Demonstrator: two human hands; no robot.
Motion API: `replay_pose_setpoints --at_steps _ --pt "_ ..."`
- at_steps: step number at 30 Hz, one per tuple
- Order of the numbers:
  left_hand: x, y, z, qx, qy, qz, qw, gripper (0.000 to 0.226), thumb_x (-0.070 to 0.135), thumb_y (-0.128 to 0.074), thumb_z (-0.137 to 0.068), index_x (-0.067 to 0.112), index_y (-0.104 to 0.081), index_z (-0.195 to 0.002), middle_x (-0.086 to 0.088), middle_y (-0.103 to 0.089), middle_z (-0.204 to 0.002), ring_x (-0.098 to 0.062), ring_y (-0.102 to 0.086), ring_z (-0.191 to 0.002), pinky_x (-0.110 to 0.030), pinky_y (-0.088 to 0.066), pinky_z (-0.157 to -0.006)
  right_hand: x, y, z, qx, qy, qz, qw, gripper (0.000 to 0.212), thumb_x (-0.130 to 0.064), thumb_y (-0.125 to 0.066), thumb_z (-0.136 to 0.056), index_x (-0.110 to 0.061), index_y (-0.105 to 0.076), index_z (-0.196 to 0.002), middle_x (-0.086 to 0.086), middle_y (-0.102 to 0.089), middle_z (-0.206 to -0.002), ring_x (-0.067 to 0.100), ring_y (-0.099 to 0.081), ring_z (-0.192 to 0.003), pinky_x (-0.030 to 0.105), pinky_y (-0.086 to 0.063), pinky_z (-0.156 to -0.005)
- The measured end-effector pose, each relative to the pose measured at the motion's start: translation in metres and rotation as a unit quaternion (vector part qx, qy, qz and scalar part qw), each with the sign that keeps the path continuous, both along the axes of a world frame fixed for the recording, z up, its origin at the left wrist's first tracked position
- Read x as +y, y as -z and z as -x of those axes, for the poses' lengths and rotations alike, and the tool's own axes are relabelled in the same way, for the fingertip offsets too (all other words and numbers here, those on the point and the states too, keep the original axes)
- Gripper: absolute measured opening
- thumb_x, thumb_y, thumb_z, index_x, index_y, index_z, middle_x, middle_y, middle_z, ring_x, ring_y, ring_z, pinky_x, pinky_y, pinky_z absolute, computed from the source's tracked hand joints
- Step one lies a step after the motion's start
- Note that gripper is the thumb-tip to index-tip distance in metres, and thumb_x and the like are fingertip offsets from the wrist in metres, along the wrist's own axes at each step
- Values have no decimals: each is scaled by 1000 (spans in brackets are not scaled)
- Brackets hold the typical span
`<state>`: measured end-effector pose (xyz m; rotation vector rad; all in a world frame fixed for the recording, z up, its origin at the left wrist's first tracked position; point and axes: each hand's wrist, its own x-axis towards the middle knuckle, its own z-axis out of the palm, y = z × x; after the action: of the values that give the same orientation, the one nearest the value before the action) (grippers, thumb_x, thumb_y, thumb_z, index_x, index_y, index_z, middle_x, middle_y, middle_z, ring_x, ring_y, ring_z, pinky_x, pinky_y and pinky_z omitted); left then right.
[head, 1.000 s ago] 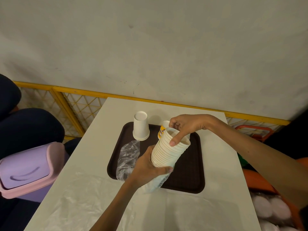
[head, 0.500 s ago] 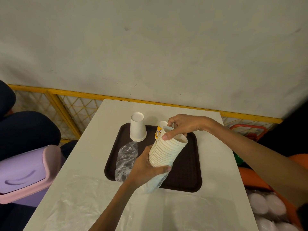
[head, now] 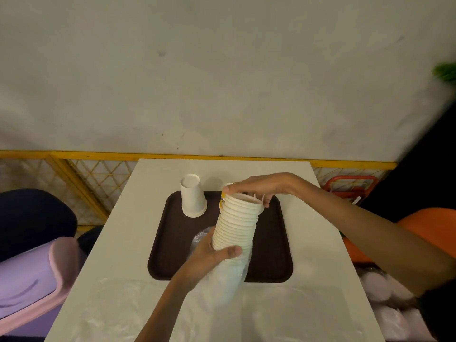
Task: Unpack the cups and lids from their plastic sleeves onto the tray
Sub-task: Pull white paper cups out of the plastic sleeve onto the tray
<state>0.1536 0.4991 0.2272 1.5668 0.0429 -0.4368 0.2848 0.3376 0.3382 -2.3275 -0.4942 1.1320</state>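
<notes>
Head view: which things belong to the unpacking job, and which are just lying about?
Job: stack of cups, plastic sleeve, tray, upside-down cup, left hand, right hand.
Lying about: purple bin, yellow fence, red frame.

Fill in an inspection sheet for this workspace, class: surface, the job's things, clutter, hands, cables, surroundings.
Surface: white table bearing a brown tray.
Job's things: stack of cups held tilted above the tray, its lower end still in the plastic sleeve; one upside-down cup stands on the tray; what look like white lids lie bagged off the table, lower right.
Clutter: clear plastic sheet on the table's near end.
Hands: left hand grips the stack's lower part; right hand pinches its top rim.
Cables: nothing seen.
Surroundings: yellow lattice fence, purple bin, pale wall.
</notes>
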Motion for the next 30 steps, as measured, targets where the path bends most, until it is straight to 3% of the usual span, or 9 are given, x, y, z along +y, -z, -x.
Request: replay_pose_setpoints --at_steps 2,5,10,17,22,30 --pt "2 -2 0 12 6 37 999 104 61 -86 -41 25 -47 -130 1 -64 -123 -17 -60 -114 -36 -49 -99 -9 -1 -3 33 2 -72 997 42 -57 -53 -86 -23 -59 -111 -1 -60 -104 20 -59 -97 25 -49 -72" --pt "5 -3 -3 30 18 53 998 103 58 -88 -42 23 -47 -130 -1 -65 -121 -18 -62 -113 -37 -50 -97 -23 -5 -8 77 -4 -130 989 76 -47 -68 -65 -24 -46 -134 -9 -55 -120 8 -54 -112 21 -49 -85" --pt "4 -4 -6 37 33 36 998 106 59 -87 -43 22 -45 -133 -4 -62 -125 -21 -59 -117 -46 -45 -103 -25 -7 -11 40 -49 -107 992 63 -11 -68 -84 -20 -41 -140 -3 -53 -126 0 -56 -101 18 -45 -87" --pt "-1 -6 -8 36 39 28 998 109 61 -88 -38 23 -46 -131 -4 -62 -126 -20 -59 -116 -42 -46 -103 -17 -10 -5 -6 -80 -51 995 59 -24 -75 -78 -26 -49 -131 0 -53 -121 3 -53 -97 15 -44 -82" --pt "-2 -7 -9 33 44 20 998 110 63 -86 -40 25 -43 -133 -2 -60 -128 -19 -58 -118 -42 -45 -104 -14 -5 1 -19 -29 -66 997 34 -19 -70 -83 -16 -58 -115 -8 -56 -92 2 -53 -82 20 -45 -80" --pt "-6 -11 -14 20 43 -2 999 114 65 -86 -38 24 -42 -135 -2 -59 -129 -20 -56 -121 -46 -44 -104 -17 -6 -1 -35 -9 -72 997 29 -21 -72 -81 -14 -62 -107 -8 -61 -93 4 -56 -85 18 -45 -79"
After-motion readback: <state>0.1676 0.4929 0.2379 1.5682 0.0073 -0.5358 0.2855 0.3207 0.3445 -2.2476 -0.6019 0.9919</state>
